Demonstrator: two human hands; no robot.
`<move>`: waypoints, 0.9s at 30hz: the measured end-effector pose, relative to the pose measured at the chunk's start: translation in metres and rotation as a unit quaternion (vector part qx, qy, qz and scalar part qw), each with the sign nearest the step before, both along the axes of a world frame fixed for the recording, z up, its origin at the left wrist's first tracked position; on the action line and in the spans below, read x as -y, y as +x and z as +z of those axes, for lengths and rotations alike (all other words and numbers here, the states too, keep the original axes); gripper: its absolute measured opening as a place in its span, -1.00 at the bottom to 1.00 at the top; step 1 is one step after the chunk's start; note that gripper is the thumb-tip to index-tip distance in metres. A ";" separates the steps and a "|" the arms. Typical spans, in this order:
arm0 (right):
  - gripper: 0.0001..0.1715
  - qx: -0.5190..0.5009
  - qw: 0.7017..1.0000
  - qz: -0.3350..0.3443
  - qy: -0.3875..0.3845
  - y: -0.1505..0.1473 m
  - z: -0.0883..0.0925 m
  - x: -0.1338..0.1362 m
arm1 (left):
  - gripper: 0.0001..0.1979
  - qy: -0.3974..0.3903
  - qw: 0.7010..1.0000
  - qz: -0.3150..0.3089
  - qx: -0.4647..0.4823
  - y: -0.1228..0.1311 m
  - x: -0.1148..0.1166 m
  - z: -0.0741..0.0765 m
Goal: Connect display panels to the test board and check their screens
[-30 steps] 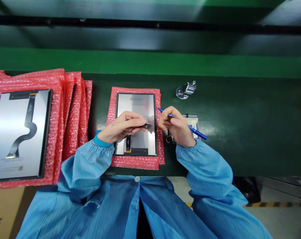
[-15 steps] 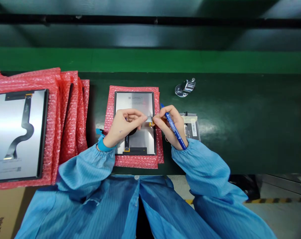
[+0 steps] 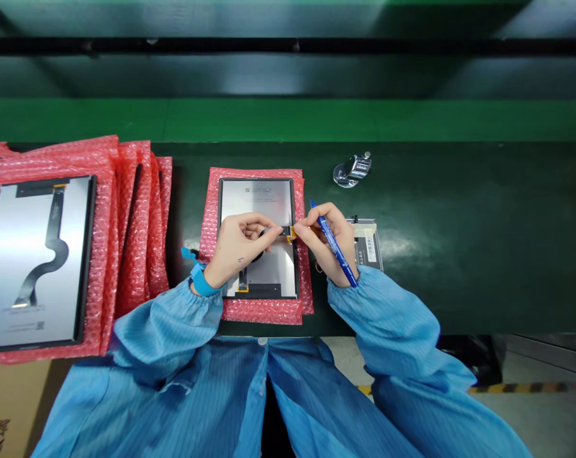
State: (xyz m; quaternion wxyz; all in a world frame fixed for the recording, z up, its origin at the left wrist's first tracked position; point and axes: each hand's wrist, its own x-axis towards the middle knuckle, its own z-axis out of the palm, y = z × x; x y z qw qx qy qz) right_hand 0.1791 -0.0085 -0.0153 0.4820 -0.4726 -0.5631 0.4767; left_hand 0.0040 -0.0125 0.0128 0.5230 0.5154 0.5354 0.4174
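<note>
Far left, a display panel (image 3: 40, 254) lies on stacked red bubble wrap (image 3: 135, 222). Centre, the left hand (image 3: 240, 245) pinches a small flex-cable tab (image 3: 288, 232) close to its end, a short, steady grip, above a second display panel (image 3: 257, 203) on its bubble-wrap sheet (image 3: 259, 312). The right hand (image 3: 329, 245) clamps a blue marker (image 3: 333, 245), fingertips (image 3: 300, 232) right at the tab; a small circuit board (image 3: 367, 245) lies just beyond.

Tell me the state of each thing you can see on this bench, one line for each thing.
left hand, pinching the flex cable above the panel
right hand, gripping blue marker pen, close to the cable end
display panel, flat, back side up
red bubble wrap, flat under the panel
second display panel, flat on stacked bubble wrap
wrist strap, around left wrist
chrome tally counter, untouched on the bench
</note>
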 end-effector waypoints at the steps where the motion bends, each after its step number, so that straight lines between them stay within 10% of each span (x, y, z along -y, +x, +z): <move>1: -0.62 -0.005 1.000 0.000 -0.001 0.000 0.000 0.000 | -0.86 0.004 1.000 -0.001 -0.002 0.000 0.000 -0.001; 27: -0.49 0.014 0.995 0.085 0.042 0.003 0.004 0.003 | -0.83 0.011 0.995 -0.099 -0.031 -0.002 0.001 -0.014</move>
